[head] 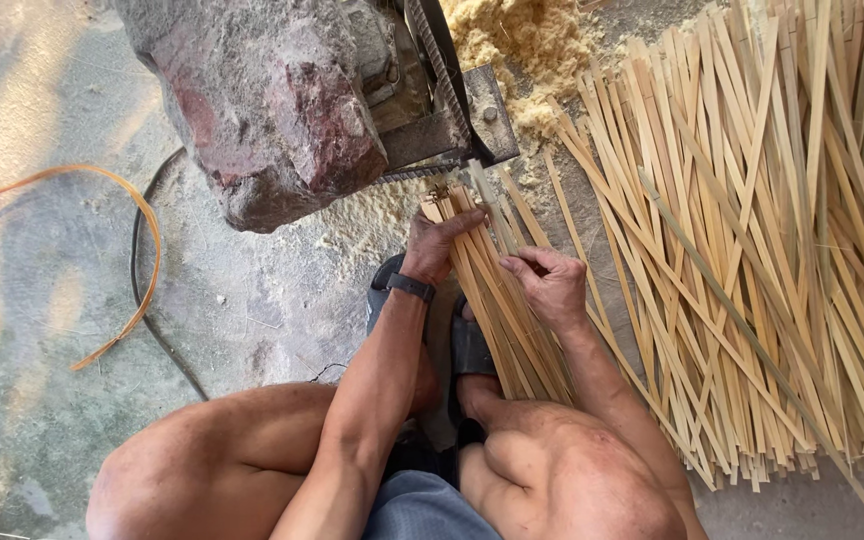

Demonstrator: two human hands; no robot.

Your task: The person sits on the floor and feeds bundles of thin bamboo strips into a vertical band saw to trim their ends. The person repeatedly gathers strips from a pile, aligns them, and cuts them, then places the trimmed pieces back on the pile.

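Both grips closed on the bundle of bamboo strips (pixel 497 300) lying over my feet, left hand (pixel 437 245) pressing its far end near the dusty machine (pixel 282 100), right hand (pixel 552 285) pinching midway; keep ends flush, fingers back.

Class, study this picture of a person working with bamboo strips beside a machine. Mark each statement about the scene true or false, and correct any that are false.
1. Both hands hold one bundle of bamboo strips. True: the left hand and right hand both grip it.
2. The left wrist is bare. False: it wears a dark wristband.
3. A large loose pile of strips lies on the person's right. True.
4. The curved orange strip lies on top of the pile. False: it lies on the concrete floor, on the far left.
5. Sawdust is heaped beside the machine. True.
6. The bundle's far end points away from the machine. False: it reaches up to it.
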